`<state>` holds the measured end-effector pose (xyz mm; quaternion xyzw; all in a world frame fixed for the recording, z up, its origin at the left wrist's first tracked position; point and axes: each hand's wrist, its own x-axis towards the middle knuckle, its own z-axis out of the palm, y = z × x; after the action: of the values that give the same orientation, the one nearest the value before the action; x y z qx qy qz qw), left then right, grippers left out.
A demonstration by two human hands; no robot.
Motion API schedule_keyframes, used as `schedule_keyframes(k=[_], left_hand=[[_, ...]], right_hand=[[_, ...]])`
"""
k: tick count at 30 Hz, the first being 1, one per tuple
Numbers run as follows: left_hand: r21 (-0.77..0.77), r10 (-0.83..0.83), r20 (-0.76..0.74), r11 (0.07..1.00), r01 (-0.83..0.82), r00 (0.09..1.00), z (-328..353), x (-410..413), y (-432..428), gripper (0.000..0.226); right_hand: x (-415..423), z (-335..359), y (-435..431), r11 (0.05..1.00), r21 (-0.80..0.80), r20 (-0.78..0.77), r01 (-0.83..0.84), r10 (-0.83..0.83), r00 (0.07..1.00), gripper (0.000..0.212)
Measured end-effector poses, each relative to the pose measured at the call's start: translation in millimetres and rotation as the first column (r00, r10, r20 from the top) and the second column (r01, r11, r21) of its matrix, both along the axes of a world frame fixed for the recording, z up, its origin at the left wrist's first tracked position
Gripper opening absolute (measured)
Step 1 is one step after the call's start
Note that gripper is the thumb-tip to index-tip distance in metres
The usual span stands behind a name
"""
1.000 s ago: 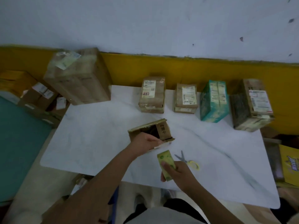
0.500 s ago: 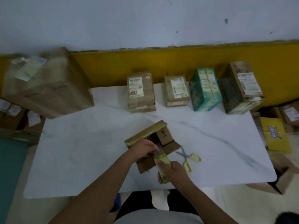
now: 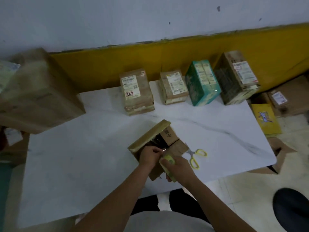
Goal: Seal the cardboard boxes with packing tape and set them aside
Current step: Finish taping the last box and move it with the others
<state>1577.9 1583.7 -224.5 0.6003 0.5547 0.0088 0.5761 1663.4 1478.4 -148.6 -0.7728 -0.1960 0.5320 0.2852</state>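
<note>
Sealing step, head view: open cardboard box (image 3: pixel 148 137) lies near the front edge of the table (image 3: pixel 83 148), flaps not yet closed, within easy reach.
Left hand (image 3: pixel 150 155): fingers curled, pinching what looks like the tape end (image 3: pixel 163 149) against the box, probably to anchor it.
Right hand (image 3: pixel 181 166): wrapped round the tape roll (image 3: pixel 168 160), placed to draw out a strip.
Scissors (image 3: pixel 196 156): just right of the box, handy for cutting.
Sealed boxes (image 3: pixel 136 94): lined along the far edge, apparently set aside.

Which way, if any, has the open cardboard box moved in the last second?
Yes: the open box has shifted toward the person, judged against the scissors; its flap now reaches their blades, apart earlier.
</note>
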Motion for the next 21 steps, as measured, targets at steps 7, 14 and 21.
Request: schedule_keyframes(k=[7,14,21], left_hand=[[-0.017,-0.041,0.023,0.999,0.041,0.999,-12.4,0.5,-3.5,0.005],[-0.036,-0.019,0.049,0.999,0.02,0.999,-13.6,0.7,-2.6,0.028],[0.091,-0.118,0.053,0.989,0.113,0.992,-15.3,-2.0,-8.1,0.031]], right_hand=[[0.1,-6.7,-8.8,1.0,0.001,0.031,0.003,-0.004,0.999,0.035],[7.3,-11.3,-16.4,1.0,0.006,0.083,0.009,-0.01,0.997,0.032],[12.0,-10.5,-8.6,0.995,0.024,0.147,-0.096,0.092,0.985,0.031]])
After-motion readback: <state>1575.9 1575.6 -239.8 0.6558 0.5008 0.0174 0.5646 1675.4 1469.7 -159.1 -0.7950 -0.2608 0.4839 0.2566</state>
